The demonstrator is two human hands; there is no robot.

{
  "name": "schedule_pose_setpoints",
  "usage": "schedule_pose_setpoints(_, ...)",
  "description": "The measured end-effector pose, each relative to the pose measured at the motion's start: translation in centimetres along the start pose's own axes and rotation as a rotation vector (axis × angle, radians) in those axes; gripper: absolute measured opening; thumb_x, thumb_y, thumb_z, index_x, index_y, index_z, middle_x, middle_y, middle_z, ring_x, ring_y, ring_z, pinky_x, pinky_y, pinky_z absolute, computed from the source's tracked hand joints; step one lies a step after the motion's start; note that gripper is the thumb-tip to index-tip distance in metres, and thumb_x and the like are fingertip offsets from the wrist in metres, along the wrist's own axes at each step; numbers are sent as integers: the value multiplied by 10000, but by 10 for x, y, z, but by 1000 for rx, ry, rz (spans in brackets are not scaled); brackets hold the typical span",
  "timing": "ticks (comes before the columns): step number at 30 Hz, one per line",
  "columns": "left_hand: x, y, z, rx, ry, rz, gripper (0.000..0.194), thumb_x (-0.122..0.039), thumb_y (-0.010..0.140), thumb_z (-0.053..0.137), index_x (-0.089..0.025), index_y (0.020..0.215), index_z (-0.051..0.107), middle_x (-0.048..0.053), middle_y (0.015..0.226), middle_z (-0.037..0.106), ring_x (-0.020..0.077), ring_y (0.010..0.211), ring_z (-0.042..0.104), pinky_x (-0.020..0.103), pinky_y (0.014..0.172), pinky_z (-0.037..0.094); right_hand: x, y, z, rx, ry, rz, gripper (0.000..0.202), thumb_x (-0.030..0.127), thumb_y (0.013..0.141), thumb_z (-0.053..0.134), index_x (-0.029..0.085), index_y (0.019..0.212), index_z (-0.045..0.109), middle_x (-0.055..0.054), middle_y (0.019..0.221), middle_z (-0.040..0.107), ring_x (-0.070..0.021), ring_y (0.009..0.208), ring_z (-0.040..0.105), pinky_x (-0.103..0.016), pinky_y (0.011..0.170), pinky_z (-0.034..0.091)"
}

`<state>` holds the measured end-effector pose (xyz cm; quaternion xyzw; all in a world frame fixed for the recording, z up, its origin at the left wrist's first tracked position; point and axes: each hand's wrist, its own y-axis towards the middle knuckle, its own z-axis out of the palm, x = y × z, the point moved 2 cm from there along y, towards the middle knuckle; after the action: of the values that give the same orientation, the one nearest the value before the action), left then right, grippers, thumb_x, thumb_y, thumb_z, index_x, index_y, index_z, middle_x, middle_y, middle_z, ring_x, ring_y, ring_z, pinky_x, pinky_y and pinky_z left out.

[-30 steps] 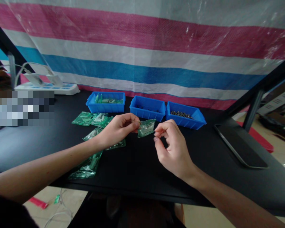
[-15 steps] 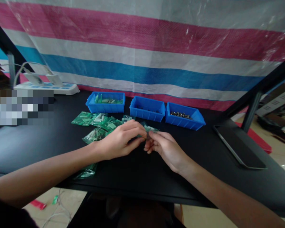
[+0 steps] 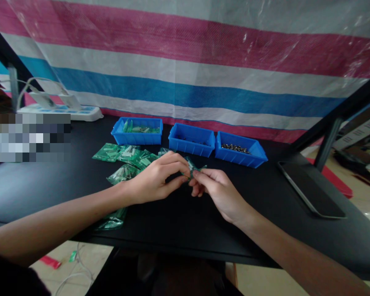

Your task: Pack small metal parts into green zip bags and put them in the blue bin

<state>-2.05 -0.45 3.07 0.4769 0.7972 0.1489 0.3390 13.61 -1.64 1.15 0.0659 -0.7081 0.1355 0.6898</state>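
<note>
My left hand point(image 3: 163, 174) is closed in a pinch, thumb against fingertips, above the middle of the black table. My right hand point(image 3: 217, 187) meets it from the right, also pinching, its other fingers curled under. Between the fingertips is something small with a greenish glint, too small and covered to name. Just behind the fingers shows part of a clear green bag point(image 3: 190, 163). More green plastic bags point(image 3: 129, 153) with pale pieces inside lie beyond and beside my left hand. Another green bag point(image 3: 112, 220) is near the front edge, partly under my left forearm.
Three blue bins stand at the back: a left bin point(image 3: 137, 139) with green and pale pieces, a middle bin point(image 3: 189, 146) with a few dark bits, a right bin point(image 3: 239, 158) with shiny metal parts. A phone point(image 3: 310, 190) lies right; a power strip point(image 3: 86, 113) back left.
Both hands stay together at nearly the same spot. The right hand's lower fingers have curled in slightly, and a little more green shows at the fingertips.
</note>
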Motion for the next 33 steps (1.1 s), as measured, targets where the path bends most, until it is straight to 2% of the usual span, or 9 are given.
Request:
schedule_pose_setpoints(8,-1,0,-1,0,-37,-38,90,-97,812,485,-142,820,563,56,857,569,148,857,524,269,771,431,0,-3,1,10,-129,-118,245,285,818,500,147,628,569,2,580,550,-100,550,491,-249,540,358)
schedule_pose_setpoints(14,0,0,-1,-2,-44,-67,95,-99,821,470,-147,810,553,44,819,575,141,832,529,265,758,436,2,-3,2,66,-166,-135,230,277,818,497,154,632,556,10,584,531,-100,567,483,-250,554,358)
schedule_pose_setpoints(16,1,0,-1,6,-43,-83,97,-107,827,466,-149,809,550,42,817,579,142,834,530,265,761,437,2,-2,2,70,-117,-103,206,265,808,499,151,652,569,11,584,535,-98,566,490,-245,551,356)
schedule_pose_setpoints(21,4,-1,2,27,-55,-81,103,-129,848,462,-142,833,563,47,842,585,138,846,533,262,776,436,-3,-1,1,80,48,91,175,224,774,480,132,670,587,3,559,553,-97,518,515,-239,517,335)
schedule_pose_setpoints(26,4,0,4,72,-69,-79,122,-139,860,457,-142,849,579,48,849,586,136,854,536,259,789,431,-5,-2,1,77,106,147,149,211,747,493,123,668,583,-2,560,557,-97,508,524,-235,512,342)
schedule_pose_setpoints(30,7,0,1,15,-38,-130,126,-157,859,454,-147,882,578,58,908,581,150,903,532,273,809,425,-4,-2,2,39,27,60,151,220,773,473,140,672,552,7,578,535,-96,536,509,-234,520,360)
schedule_pose_setpoints(33,14,1,-1,-39,-51,-278,145,-208,857,461,-141,941,557,70,963,576,162,899,538,282,776,440,-1,-3,3,43,-127,-100,153,223,800,457,152,683,526,9,609,520,-99,562,490,-241,539,372)
